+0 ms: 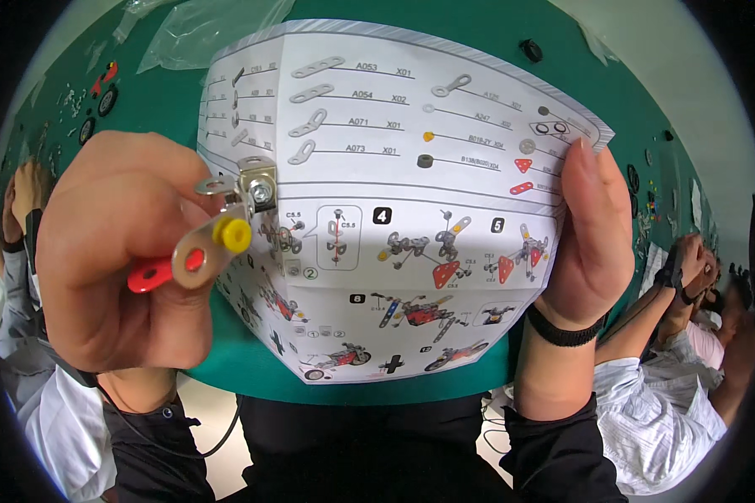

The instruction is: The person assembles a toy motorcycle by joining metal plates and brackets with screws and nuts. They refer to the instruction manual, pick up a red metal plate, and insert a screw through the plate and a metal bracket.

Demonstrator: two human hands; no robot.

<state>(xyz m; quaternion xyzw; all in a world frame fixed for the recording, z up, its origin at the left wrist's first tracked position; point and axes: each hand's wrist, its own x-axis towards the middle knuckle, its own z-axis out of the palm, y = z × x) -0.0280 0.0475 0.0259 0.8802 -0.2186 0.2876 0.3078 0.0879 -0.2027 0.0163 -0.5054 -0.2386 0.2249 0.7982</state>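
My left hand (117, 260) is closed around a small metal model-kit assembly (212, 236) and holds it up in front of the sheet's left part. The assembly has rounded silver plates with holes, a bent bracket with a screw, a yellow bushing and a red strip sticking out below. Part of it is hidden in my fingers. On the other side, my right hand (596, 235) grips the right edge of a creased paper instruction sheet (445, 194), thumb on the front. Printed part drawings fill its top, and assembly steps with motorcycle pictures lie below.
Behind the sheet spreads a green table (478, 17). A clear plastic bag (214, 35) lies at the back left, near loose wheels (107, 100) and small parts. A black ring-shaped part (531, 50) sits at the back right. Other people's hands (695, 258) are at both sides.
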